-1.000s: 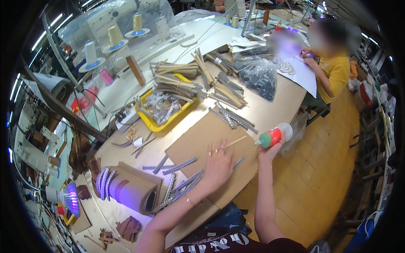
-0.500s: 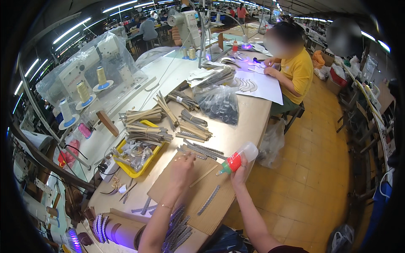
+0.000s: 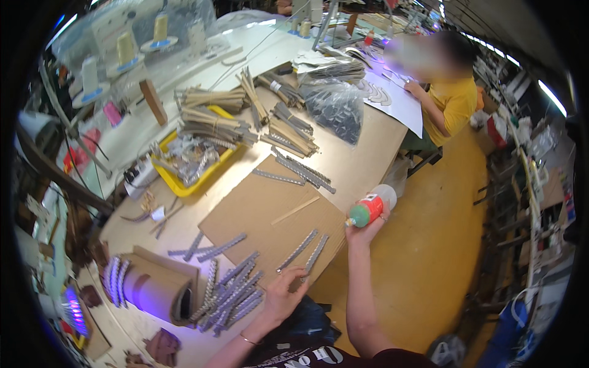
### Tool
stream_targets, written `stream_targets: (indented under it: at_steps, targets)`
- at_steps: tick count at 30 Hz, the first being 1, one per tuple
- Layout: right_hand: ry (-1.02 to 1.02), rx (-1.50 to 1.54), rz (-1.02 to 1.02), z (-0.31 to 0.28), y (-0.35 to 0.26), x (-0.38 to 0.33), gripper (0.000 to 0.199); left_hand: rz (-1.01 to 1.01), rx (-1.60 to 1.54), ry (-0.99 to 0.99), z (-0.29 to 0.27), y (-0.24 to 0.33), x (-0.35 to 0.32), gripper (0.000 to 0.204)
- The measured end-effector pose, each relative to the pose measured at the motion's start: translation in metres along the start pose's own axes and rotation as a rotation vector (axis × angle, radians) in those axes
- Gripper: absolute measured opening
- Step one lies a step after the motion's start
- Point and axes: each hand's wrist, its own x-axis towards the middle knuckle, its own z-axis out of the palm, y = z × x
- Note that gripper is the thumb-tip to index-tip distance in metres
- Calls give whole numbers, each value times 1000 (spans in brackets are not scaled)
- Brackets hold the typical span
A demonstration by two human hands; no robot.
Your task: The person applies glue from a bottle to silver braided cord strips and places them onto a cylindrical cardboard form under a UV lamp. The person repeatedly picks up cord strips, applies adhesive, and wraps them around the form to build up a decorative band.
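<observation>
A worker's left hand (image 3: pixel 284 297), fingertips nearly together, pinches the end of a grey strip (image 3: pixel 318 253) at the cardboard's (image 3: pixel 261 199) near edge, while the right hand (image 3: pixel 367 230) wraps a red-and-green bottle (image 3: pixel 372 207) beside the table's (image 3: pixel 359 162) right edge.

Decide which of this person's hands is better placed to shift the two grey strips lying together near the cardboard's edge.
Left, probably: the left hand has its fingertips at the near end of one strip, while the right hand is occupied, gripping the red-and-green bottle.
</observation>
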Motion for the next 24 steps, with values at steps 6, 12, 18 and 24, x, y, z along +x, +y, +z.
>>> stream_targets:
  at_steps: [6, 12, 18, 24]
  targets:
    - [-77, -140, 26, -20, -35, -30, 53, 197, 394, 5, -5, -20, 1, 17]
    - [66, -214, -4, -23, -43, -47, 55, 174, 606, 88, -15, -29, 11, 21]
    - [40, -222, 13, -22, -39, -54, 57, 126, 564, -158, -18, -14, -3, 28]
    - [3, -203, 31, -22, -36, -55, 57, 26, 549, -245, -20, -2, -13, 36]
